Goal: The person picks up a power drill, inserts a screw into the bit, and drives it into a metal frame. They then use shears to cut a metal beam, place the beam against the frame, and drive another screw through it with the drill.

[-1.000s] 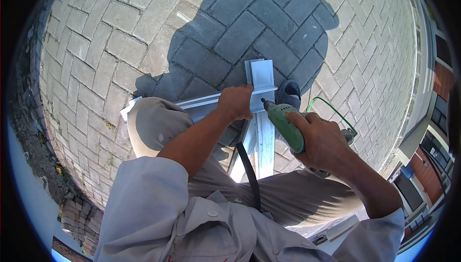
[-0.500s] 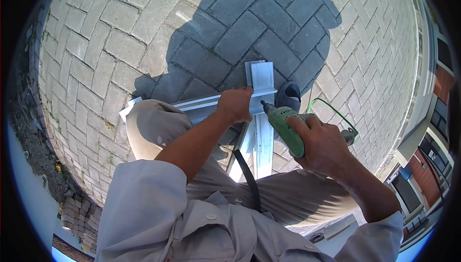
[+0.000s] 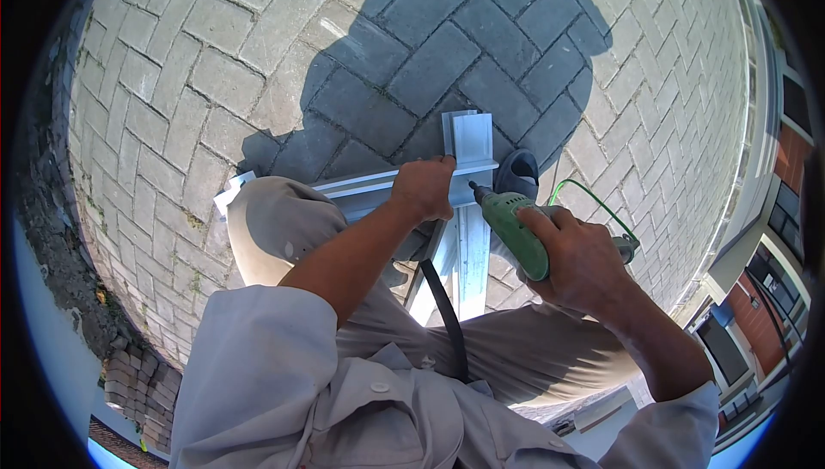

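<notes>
My left hand [image 3: 423, 188] is wrapped round a pale metal profile [image 3: 361, 184] close to where it crosses a longer profile [image 3: 472, 254]. The crosspiece runs left past my knee, and the longer piece lies between my legs. In my right hand [image 3: 580, 263] is a green power drill [image 3: 516, 230], gripped by its body and pointing up and left. Its dark bit [image 3: 474, 185] is right at the metal joint, just right of my left fingers. My palm hides part of the drill's handle.
A green cord [image 3: 597, 198] loops from behind the drill over the brick paving [image 3: 232, 74]. A dark shoe [image 3: 518, 173] is beside the joint. A black strap [image 3: 444, 319] hangs between my legs. Buildings [image 3: 756, 314] stand at the right, with stacked pavers [image 3: 142, 396] at lower left.
The view has shifted slightly. Both hands, the drill and the metal profiles keep nearly the same places relative to one another.
</notes>
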Motion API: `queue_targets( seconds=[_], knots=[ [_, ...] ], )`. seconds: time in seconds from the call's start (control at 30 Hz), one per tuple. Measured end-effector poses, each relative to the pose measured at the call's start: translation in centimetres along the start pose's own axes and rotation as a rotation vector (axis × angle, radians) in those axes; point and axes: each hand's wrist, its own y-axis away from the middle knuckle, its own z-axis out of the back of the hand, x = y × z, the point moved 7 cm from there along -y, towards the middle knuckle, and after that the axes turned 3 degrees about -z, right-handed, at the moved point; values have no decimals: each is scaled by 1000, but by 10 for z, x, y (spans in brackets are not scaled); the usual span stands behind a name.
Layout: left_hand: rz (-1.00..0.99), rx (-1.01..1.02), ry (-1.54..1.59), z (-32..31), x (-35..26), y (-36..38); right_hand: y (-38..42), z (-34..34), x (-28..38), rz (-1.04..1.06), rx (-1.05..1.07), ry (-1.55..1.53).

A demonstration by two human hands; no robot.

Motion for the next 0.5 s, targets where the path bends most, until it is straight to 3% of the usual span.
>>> queue_targets(
  seconds=[0.5],
  knots=[
    [4,9,3,0,-1,0,-1,0,-1,7,-6,5]
  ],
)
